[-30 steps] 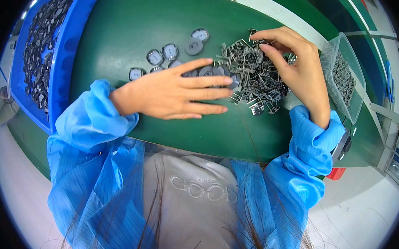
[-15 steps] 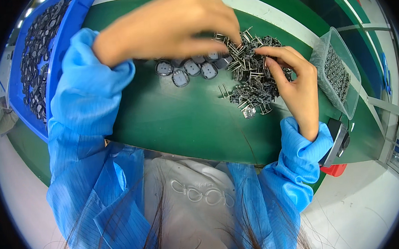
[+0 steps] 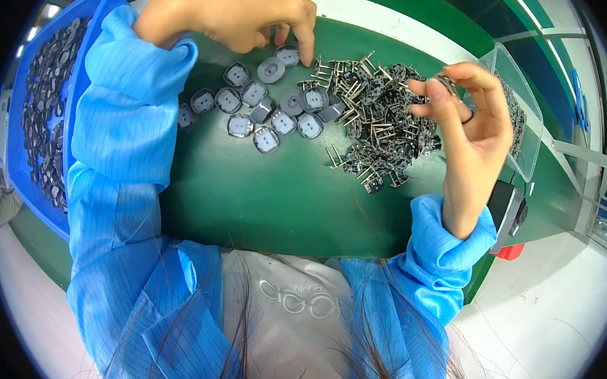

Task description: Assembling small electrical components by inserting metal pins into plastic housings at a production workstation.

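Observation:
Over the far side of the green table, my left hand point(image 3: 239, 18) has its fingers apart and bent down. Its index finger reaches beside a rounded-square grey part point(image 3: 287, 55), and I see nothing held. Several similar dark-rimmed parts with pale faces point(image 3: 254, 93) lie loosely spread below it. To the right is a heap of small black pieces with metal pins point(image 3: 386, 120). My right hand point(image 3: 475, 122) is raised at the heap's right edge. Between its thumb and fingertips it pinches a small dark piece with metal point(image 3: 445, 84), partly covered by the fingers.
A blue bin point(image 3: 74, 126) full of dark parts stands at the left. Behind my right hand is a clear plastic box point(image 3: 532, 133) holding small pieces. A dark device point(image 3: 505, 210) sits at the table's right edge, above something red point(image 3: 509, 252).
My left hand has moved left and away from the heap, uncovering more rounded-square parts. My right hand has lifted to the right, off the heap, with a small pinned piece in its fingers.

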